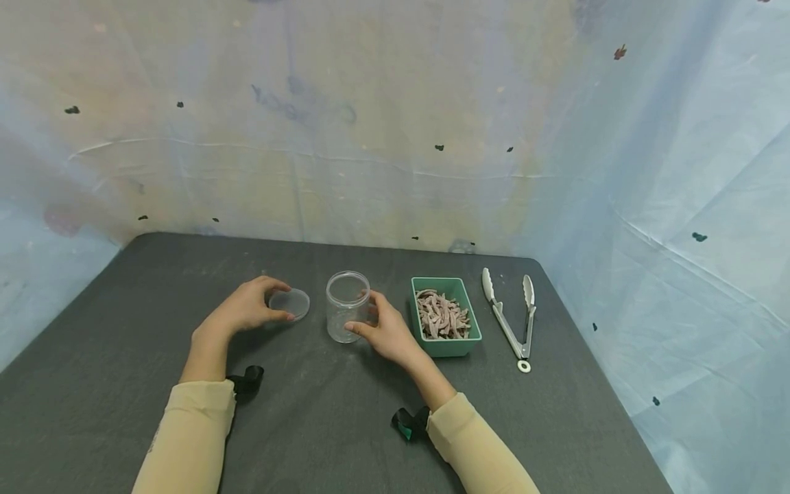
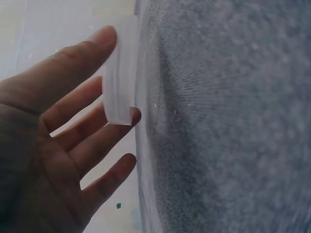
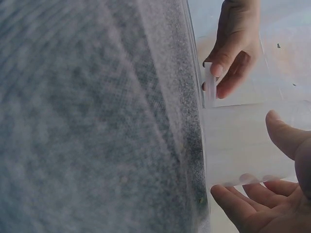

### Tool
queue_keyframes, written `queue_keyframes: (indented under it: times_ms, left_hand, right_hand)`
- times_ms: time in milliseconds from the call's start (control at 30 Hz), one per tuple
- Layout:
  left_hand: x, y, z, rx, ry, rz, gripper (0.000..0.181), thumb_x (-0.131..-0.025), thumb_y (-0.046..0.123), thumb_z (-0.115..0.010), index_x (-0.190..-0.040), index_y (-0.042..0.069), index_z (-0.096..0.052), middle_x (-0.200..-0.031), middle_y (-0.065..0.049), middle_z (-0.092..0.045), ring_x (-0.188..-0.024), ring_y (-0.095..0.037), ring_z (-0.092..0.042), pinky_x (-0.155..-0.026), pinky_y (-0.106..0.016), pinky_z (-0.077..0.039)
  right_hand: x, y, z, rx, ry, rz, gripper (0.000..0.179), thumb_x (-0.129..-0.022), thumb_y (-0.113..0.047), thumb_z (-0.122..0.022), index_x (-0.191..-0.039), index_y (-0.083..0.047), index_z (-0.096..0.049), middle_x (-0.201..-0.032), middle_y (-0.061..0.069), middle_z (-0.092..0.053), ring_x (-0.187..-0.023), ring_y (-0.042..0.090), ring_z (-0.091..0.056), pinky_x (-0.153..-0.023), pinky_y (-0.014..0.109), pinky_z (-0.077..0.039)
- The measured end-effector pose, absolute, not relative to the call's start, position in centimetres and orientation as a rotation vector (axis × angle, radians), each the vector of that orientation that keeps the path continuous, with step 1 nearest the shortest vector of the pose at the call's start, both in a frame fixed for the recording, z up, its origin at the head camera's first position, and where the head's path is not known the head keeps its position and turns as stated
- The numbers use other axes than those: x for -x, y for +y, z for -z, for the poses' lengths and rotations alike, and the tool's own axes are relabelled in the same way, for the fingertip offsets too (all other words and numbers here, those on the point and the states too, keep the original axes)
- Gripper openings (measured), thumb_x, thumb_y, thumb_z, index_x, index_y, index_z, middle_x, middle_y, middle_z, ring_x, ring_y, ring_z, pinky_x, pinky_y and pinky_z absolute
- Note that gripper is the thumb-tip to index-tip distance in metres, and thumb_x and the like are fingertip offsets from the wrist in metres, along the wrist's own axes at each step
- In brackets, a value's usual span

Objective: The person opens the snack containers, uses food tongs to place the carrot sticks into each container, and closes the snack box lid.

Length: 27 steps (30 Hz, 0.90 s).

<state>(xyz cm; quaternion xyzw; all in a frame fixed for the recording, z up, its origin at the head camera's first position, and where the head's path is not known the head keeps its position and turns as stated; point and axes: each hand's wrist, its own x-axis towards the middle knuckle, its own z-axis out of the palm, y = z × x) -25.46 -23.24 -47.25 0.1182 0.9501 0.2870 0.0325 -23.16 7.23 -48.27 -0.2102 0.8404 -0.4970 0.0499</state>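
A clear round jar (image 1: 341, 312) stands upright and uncovered on the dark table, the inside looking bare. My right hand (image 1: 390, 335) holds it from the right, thumb on the near side and fingers round the far side; the right wrist view shows the jar wall (image 3: 238, 143) between thumb and fingers. To the left of the jar, my left hand (image 1: 245, 307) grips a translucent round lid (image 1: 298, 302) by its edge, close over the table. In the left wrist view the thumb lies against the lid's rim (image 2: 121, 73), with the fingers spread on its other side.
Right of the jar sits a green rectangular tub (image 1: 449, 348) filled with greyish-brown strips (image 1: 441, 315). Beyond it lie metal tongs (image 1: 511, 336) with white tips, spread apart. The dark table (image 1: 308, 425) meets a pale plastic sheet (image 1: 345, 171) at the back and right.
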Motion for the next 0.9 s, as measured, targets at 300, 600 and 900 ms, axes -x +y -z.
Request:
queue_keyframes:
  times_ms: [300, 600, 900]
  left_hand:
    - [25.2, -23.1, 47.4, -0.36, 2.894, -0.826, 0.067, -0.087, 0.027, -0.087, -0.14, -0.005, -0.06, -0.145, -0.033, -0.048, -0.128, -0.052, -0.051, -0.1, -0.065, -0.047]
    - [25.2, -22.9, 47.5, -0.353, 2.892, -0.827, 0.07, -0.086, 0.028, -0.088, -0.141, -0.005, -0.058, -0.145, -0.034, -0.047, -0.132, -0.053, -0.047, -0.102, -0.067, -0.044]
    - [24.8, -21.8, 45.3, -0.441, 2.812, -1.064, 0.086, -0.092, 0.034, -0.082, -0.159, 0.004, -0.038, -0.16, -0.03, -0.034, -0.143, -0.055, -0.035, -0.105, -0.07, -0.041]
  right_hand:
    - [23.1, 7.3, 48.5, 0.638, 2.568, 1.494, 0.075, -0.098, -0.023, -0.077, -0.158, -0.002, -0.037, -0.153, 0.023, -0.049, -0.139, 0.039, -0.052, -0.106, 0.054, -0.05]
    - [22.9, 7.3, 48.2, 0.635, 2.577, 1.487, 0.075, -0.098, -0.025, -0.077, -0.158, -0.004, -0.038, -0.153, 0.023, -0.049, -0.137, 0.04, -0.054, -0.104, 0.053, -0.052]
    - [22.7, 7.7, 47.1, 0.668, 2.552, 1.499, 0.092, -0.097, -0.028, -0.078, -0.167, -0.01, -0.02, -0.165, 0.015, -0.036, -0.143, 0.034, -0.049, -0.108, 0.048, -0.05]
